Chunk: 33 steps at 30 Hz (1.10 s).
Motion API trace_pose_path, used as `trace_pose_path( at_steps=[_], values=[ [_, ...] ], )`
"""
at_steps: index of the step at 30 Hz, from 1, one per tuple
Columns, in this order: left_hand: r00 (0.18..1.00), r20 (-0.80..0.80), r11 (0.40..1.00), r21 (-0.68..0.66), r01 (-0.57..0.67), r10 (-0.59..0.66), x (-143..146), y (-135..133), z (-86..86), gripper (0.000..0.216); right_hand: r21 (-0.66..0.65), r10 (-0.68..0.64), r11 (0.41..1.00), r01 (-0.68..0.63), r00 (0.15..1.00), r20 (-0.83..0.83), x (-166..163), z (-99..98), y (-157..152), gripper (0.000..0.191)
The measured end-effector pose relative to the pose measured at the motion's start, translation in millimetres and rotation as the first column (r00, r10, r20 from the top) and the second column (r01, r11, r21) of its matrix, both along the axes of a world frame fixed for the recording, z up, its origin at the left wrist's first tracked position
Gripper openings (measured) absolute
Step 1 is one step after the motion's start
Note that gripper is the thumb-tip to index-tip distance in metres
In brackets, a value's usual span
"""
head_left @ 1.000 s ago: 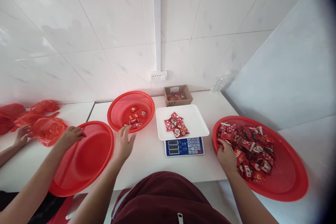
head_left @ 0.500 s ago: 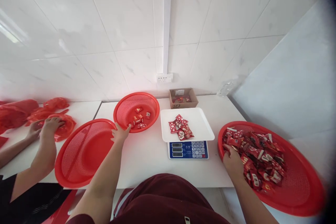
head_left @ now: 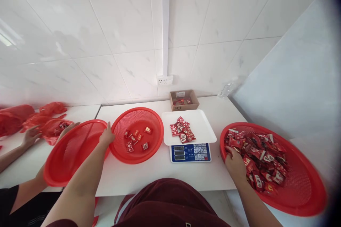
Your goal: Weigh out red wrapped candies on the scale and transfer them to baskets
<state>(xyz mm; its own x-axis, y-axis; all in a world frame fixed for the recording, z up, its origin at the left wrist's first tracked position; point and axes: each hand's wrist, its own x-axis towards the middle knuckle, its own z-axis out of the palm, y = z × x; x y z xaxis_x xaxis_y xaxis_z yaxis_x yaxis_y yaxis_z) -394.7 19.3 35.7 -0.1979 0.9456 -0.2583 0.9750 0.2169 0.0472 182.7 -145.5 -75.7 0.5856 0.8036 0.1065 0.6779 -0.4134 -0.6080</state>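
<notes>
My left hand [head_left: 107, 136] grips the left rim of a small red mesh basket [head_left: 154, 142] that holds several red candy packets [head_left: 135, 139]. My right hand [head_left: 236, 166] rests closed among the pile of red wrapped candies [head_left: 259, 159] in a large red basket [head_left: 301, 188] on the right; what its fingers hold is hidden. Between them stands a scale [head_left: 190, 152] with a white tray [head_left: 202, 127] carrying several red candy packets [head_left: 182, 131].
A large empty red basket [head_left: 66, 156] sits at the left, touched by another person's hand [head_left: 65, 130]. That person's other hand [head_left: 30, 136] is at red plastic bags [head_left: 32, 120]. A small cardboard box [head_left: 183, 100] stands by the wall, below a socket [head_left: 164, 80].
My left hand took hold of the small basket's rim and drew it toward me and slightly left. The other person's hand moved from the bags to the large left basket. My right hand stayed in the candies.
</notes>
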Motion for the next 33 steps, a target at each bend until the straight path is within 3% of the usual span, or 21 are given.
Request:
trace_pose_path(
  at_steps=[3,8,13,22,26,30,33],
  values=[
    [1.000,-0.017,1.000,-0.031,-0.007,0.007,-5.7,-0.2,4.6,0.078,0.009,-0.011,1.000,0.011,1.000,-0.001,0.0,-0.3,0.0,0.048],
    [0.980,-0.020,0.980,-0.037,0.197,-0.198,-12.3,1.0,7.2,0.080,0.015,-0.015,1.000,0.015,1.000,-0.011,0.9,-1.8,0.7,0.048],
    [0.895,-0.092,0.900,-0.042,0.435,-0.437,-8.2,6.2,1.4,0.082,-0.022,-0.007,1.000,0.007,1.000,0.007,1.2,0.2,0.8,0.050],
    [0.866,0.029,0.866,-0.007,0.500,-0.500,-12.2,-8.1,0.2,0.082,0.007,-0.033,0.999,0.033,0.999,-0.014,2.5,-1.7,1.3,0.046],
    [0.863,0.037,0.863,0.038,0.503,-0.504,-14.7,-12.5,-1.4,0.074,0.047,-0.029,0.999,0.027,0.999,0.034,-0.3,8.2,1.5,0.045],
    [0.899,0.014,0.889,0.161,0.429,-0.437,17.8,-33.4,-10.8,0.052,0.195,0.098,0.974,-0.115,0.991,0.093,-23.0,27.0,12.7,0.040],
    [0.926,0.079,0.919,0.177,0.352,-0.370,62.2,-64.4,-23.8,0.059,0.159,0.213,0.964,-0.215,0.977,0.029,-56.2,38.6,32.6,0.040]
  ],
)
